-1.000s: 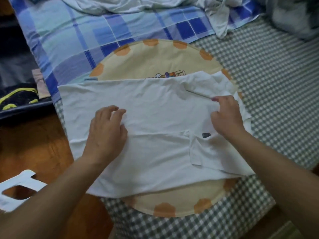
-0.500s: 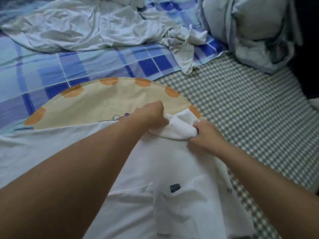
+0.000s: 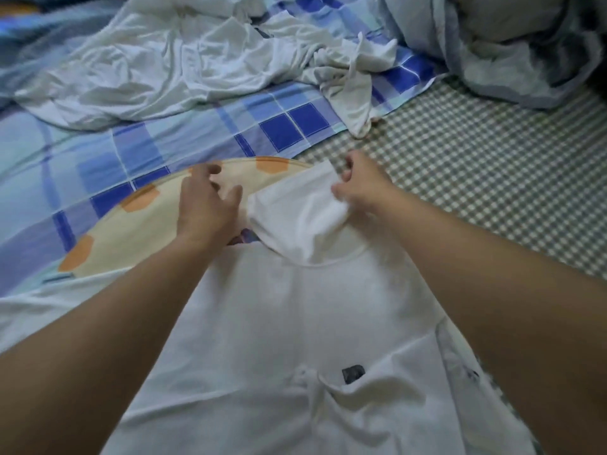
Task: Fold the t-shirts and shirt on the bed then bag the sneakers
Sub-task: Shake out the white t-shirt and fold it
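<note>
Beside the right hand pinching the white cotton t-shirt's sleeve, left hand hovers spread; one-sided hold risks a skewed fold.

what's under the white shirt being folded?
Under the white shirt lies a round cream cushion with orange patches, on the bed. Most of the cushion, including its printed centre, is covered.

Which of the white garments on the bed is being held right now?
The flat white shirt nearest the camera; the right hand pinches its sleeve. The crumpled white garments lie untouched.
</note>
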Demonstrator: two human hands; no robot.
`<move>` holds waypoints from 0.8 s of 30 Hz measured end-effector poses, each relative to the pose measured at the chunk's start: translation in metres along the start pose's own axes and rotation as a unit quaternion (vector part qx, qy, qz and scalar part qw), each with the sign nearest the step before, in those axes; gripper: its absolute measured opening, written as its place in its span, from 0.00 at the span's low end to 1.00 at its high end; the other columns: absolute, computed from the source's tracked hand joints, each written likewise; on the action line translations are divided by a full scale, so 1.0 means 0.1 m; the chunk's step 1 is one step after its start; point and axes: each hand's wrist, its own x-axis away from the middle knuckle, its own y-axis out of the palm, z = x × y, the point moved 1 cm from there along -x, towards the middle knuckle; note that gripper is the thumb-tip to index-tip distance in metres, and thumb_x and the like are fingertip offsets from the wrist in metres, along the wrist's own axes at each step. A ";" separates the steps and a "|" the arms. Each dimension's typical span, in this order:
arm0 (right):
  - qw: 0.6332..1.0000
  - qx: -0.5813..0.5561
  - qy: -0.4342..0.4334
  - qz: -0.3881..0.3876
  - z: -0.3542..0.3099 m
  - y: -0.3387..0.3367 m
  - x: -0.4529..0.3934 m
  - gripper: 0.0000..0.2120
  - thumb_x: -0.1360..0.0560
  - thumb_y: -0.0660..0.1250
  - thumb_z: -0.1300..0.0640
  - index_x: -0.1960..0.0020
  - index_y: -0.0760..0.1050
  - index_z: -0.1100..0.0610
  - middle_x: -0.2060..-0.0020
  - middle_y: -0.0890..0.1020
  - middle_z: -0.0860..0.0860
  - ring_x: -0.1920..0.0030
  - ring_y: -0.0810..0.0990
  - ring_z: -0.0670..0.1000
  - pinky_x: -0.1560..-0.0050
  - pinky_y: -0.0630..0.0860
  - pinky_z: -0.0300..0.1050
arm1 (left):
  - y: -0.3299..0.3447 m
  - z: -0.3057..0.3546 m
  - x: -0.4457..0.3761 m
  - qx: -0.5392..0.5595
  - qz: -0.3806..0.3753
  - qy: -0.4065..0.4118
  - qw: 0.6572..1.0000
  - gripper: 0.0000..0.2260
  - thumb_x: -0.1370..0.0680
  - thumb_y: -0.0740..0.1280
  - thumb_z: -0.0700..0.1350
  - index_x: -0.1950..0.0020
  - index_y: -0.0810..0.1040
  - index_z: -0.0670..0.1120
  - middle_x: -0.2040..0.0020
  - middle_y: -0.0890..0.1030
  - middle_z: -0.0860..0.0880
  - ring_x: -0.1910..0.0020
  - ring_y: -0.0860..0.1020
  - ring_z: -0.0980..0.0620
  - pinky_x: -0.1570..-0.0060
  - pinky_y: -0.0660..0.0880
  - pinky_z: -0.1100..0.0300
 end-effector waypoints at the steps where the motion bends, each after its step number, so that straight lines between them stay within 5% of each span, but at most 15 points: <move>1: 0.996 0.083 -0.026 0.032 -0.02 0.04 0.05 0.30 0.25 0.71 0.55 0.26 0.64 0.54 0.34 0.72 0.55 0.34 0.72 0.59 0.34 0.72 0.55 | -0.14 -0.12 0.07 -0.038 0.001 0.018 0.999 0.18 0.20 0.67 0.50 0.32 0.73 0.48 0.42 0.77 0.45 0.48 0.78 0.46 0.47 0.74 0.52; 4: 0.947 0.183 -0.226 0.139 -0.20 0.18 0.23 0.33 0.26 0.63 0.66 0.23 0.63 0.52 0.25 0.64 0.53 0.26 0.61 0.60 0.28 0.63 0.58 | -0.70 -0.54 0.43 -0.174 -0.044 0.092 0.980 0.12 0.18 0.64 0.52 0.39 0.76 0.48 0.50 0.78 0.47 0.52 0.77 0.46 0.52 0.71 0.52; 8: 0.886 0.318 -0.336 -0.028 -0.48 0.51 0.25 0.38 0.27 0.68 0.63 0.21 0.59 0.50 0.22 0.61 0.50 0.21 0.55 0.57 0.22 0.52 0.56 | -1.46 -1.10 0.66 -0.392 -0.101 0.152 0.901 0.14 0.31 0.60 0.51 0.51 0.77 0.48 0.52 0.79 0.44 0.56 0.78 0.39 0.59 0.69 0.50; 13: 0.890 0.370 -0.264 -0.044 -0.65 0.52 0.28 0.20 0.30 0.66 0.63 0.41 0.67 0.50 0.55 0.78 0.50 0.42 0.79 0.56 0.29 0.60 0.54 | -1.78 -1.25 0.62 -0.484 -0.117 0.160 0.852 0.12 0.31 0.59 0.47 0.53 0.77 0.47 0.58 0.82 0.43 0.60 0.81 0.38 0.56 0.73 0.47; 18: 0.915 0.290 -0.277 0.034 -0.61 0.16 0.77 0.02 0.29 0.66 0.62 0.58 0.75 0.56 0.56 0.80 0.59 0.53 0.80 0.63 0.58 0.69 0.47 | -1.99 -1.32 0.72 -0.441 -0.066 0.183 0.876 0.08 0.35 0.65 0.41 0.60 0.68 0.48 0.64 0.77 0.42 0.67 0.78 0.35 0.67 0.71 0.49; 21: 0.926 0.222 -0.284 0.114 -0.37 -0.17 1.44 0.03 0.29 0.67 0.66 0.60 0.76 0.60 0.63 0.79 0.59 0.62 0.78 0.62 0.63 0.64 0.46 | -2.17 -1.22 1.11 -0.398 -0.020 0.217 0.891 0.05 0.31 0.63 0.42 0.58 0.67 0.47 0.61 0.76 0.42 0.68 0.78 0.35 0.71 0.69 0.51; 24: 0.921 0.217 -0.291 0.141 0.07 -0.36 2.23 0.03 0.31 0.68 0.68 0.62 0.76 0.63 0.67 0.77 0.58 0.68 0.76 0.61 0.68 0.70 0.48 | -2.37 -1.26 1.68 -0.365 -0.048 0.253 0.895 0.07 0.31 0.59 0.46 0.56 0.69 0.45 0.58 0.75 0.43 0.66 0.77 0.35 0.71 0.69 0.51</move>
